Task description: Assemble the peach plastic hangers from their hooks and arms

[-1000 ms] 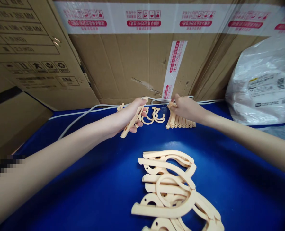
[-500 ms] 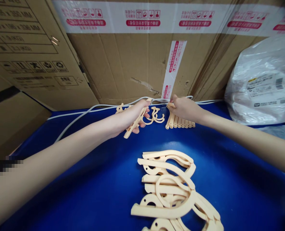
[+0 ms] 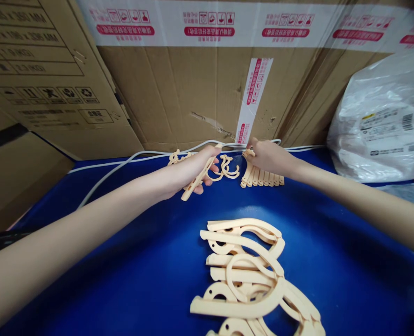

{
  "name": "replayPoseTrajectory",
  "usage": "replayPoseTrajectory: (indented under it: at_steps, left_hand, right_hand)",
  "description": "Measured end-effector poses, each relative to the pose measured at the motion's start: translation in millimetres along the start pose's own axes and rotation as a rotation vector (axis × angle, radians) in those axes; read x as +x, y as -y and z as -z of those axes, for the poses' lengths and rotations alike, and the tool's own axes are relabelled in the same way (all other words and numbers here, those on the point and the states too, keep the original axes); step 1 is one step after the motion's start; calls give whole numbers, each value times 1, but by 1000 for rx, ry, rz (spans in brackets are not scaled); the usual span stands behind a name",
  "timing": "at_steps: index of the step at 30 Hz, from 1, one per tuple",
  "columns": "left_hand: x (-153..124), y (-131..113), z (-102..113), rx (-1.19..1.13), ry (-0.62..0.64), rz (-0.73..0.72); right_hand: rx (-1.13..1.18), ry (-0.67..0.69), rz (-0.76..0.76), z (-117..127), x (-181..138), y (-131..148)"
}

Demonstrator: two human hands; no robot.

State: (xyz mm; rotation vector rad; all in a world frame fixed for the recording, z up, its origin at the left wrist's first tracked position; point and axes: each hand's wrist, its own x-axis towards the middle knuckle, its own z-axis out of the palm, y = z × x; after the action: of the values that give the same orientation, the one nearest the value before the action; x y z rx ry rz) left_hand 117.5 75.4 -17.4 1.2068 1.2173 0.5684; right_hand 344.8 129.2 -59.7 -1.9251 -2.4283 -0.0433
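Observation:
My left hand is closed around a long beige plastic hanger arm, which slants down toward me. Beyond it lie several loose beige hanger hooks, partly behind that hand. At the back, my right hand has its fingers bent over the upper end of the leftmost piece in a row of beige hanger arms. The thumb and fingertips look pinched on that end, though the hand partly covers it. Nearer to me is a pile of folding hangers, overlapping one another on the blue surface.
A large cardboard box stands along the back, with another carton at the left. A white cable runs along the box's foot. At the right sits a white plastic bag with a label. Blue covering spreads underneath.
Very little differs. The leftmost hanger arm in the row has its upper end turned slightly under my right fingers; my left hand keeps its hold, shifted slightly right.

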Motion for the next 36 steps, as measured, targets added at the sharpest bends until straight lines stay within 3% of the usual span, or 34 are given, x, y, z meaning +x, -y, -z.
replayPoseTrajectory:
  at_steps: [23,27,28,32,36]
  left_hand:
    - [9,4,1,85,15,-63]
    - [11,-3,-1,67,-60,-191]
    - [12,-6,-3,64,-84,-214]
    - [15,-15,-14,104,-96,-359]
    - [17,-16,-15,97,-94,-504]
  right_hand:
    - [44,-45,-15,4,-7,-2]
    - [387,-240,12,21,-15,10]
    - [544,-223,43,26,-19,16]
    - [1108,50,127,41,-35,39]
    - [1348,57,195,47,-44,41]
